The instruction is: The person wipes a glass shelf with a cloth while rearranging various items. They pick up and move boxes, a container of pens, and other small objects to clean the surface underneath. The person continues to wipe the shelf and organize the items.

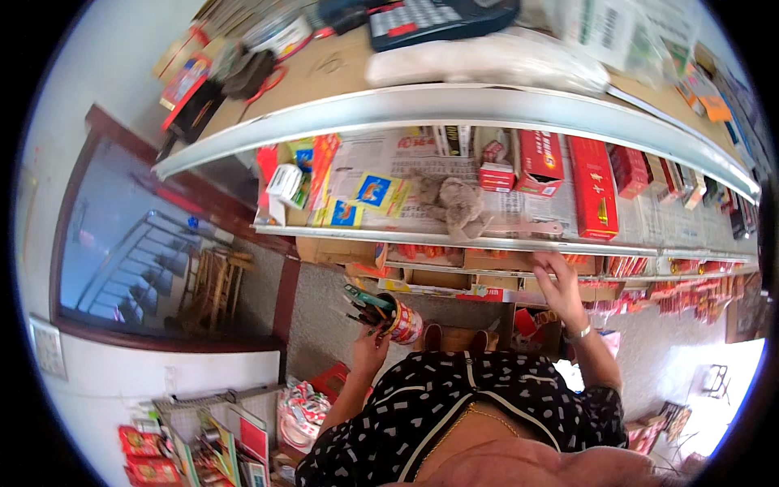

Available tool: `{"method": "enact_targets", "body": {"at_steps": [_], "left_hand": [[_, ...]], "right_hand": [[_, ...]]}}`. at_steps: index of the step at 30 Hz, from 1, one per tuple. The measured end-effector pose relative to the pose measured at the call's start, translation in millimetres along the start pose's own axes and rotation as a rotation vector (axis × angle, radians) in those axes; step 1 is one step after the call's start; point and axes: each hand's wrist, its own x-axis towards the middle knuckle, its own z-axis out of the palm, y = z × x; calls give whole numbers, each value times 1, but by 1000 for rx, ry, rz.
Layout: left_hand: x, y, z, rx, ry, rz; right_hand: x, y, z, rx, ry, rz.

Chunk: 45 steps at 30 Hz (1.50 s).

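Observation:
My left hand (372, 352) is closed around a red patterned can (404, 322) that lies tilted and holds several pens or tools and a green item (368, 298). My right hand (554, 277) is raised at the shelf's front edge (453, 240), fingers partly bent, with nothing seen in it; its fingertips are close to the edge and I cannot tell whether they touch. Behind the edge, on newspaper, lie a crumpled grey-brown cloth (459, 204), a blue and yellow packet (374, 190) and a long red box (592, 185).
Above is a counter with a metal-edged front (438, 103), bearing a large-key calculator (426, 21) and a white plastic-wrapped bundle (487, 61). Lower shelves hold red packets (630, 266). A mirror or framed glass (134, 243) is at left, a goods rack (213, 444) below it.

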Motion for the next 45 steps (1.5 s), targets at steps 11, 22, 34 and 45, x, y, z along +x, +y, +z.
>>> {"method": "enact_targets", "body": {"at_steps": [11, 22, 34, 45], "left_hand": [[-83, -21, -41, 94, 345, -253], [-110, -45, -55, 21, 606, -400], [-79, -71, -89, 79, 457, -364], [-59, -72, -102, -17, 441, -293]], "right_hand": [[206, -60, 177, -546, -472, -699], [292, -12, 287, -671, -559, -196], [302, -33, 253, -165, -676, -146], [300, -35, 239, 430, -565, 201]]}}
